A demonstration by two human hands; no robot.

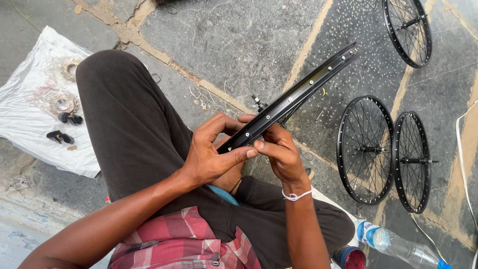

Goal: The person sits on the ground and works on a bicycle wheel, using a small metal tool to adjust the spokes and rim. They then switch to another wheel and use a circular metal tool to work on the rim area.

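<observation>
Both hands grip one slim black wheel rim (291,99).

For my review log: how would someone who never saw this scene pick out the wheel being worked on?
Start at the seated person's lap: the left hand and right hand both grip a black wheel rim, held edge-on and slanting up to the right. Unlike the three spoked wheels standing on the stone floor, it is off the ground.

Left hand (209,157) curled inward, thumb stretched right, fingertips bent over. Right hand (281,152) opposite, fingers curled toward it, white band at wrist. Both forearms angled up from below, 2 hands nearly meeting.
</observation>
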